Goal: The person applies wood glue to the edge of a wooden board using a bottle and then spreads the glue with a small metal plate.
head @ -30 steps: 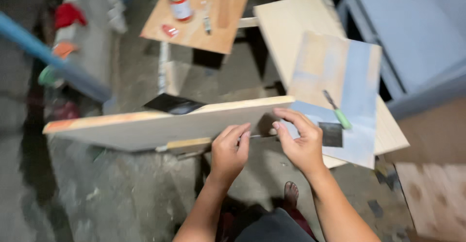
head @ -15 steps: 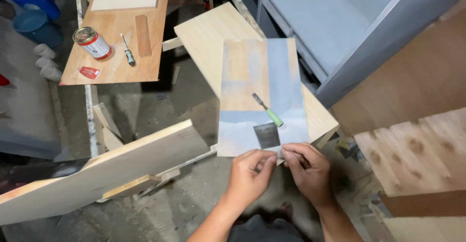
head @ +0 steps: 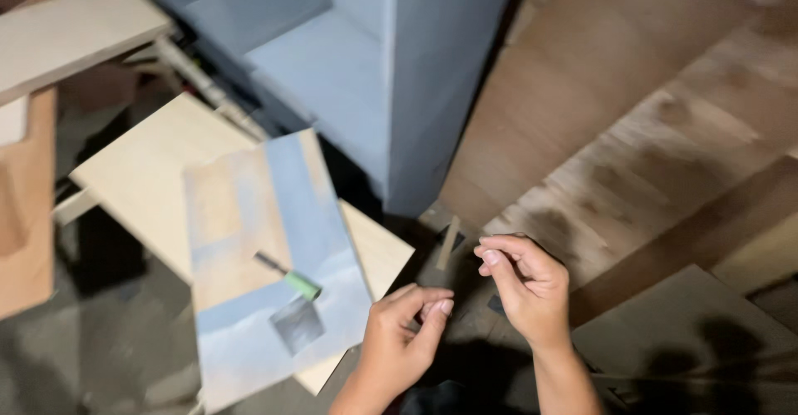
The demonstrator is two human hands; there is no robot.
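Swinging right since half a second ago, the view has lost the orange-brown board with the can and screwdriver, and the long pale plank, from sight. At the left, the pale wooden surface (head: 141,174) now sits tilted in the picture, and the blue-smeared panel (head: 266,257) lies on it, overhanging its near edge. On that panel, towards its near end, rest the green-handled tool (head: 289,275) and, just beside it, a dark grey square of sandpaper (head: 297,323); both lie as they did before.

The left hand (head: 399,340) has come off the panel's near edge and now hovers just beyond its near right corner, thumb and forefinger pinched together; whether anything lies between them cannot be told. The right hand (head: 519,286), close beside it, is loosely curled with fingertips drawn together, and its grasp cannot be told either. The blue-grey cabinet (head: 366,74) stands behind the surface, and brown plywood sheets (head: 648,132) fill the right side.
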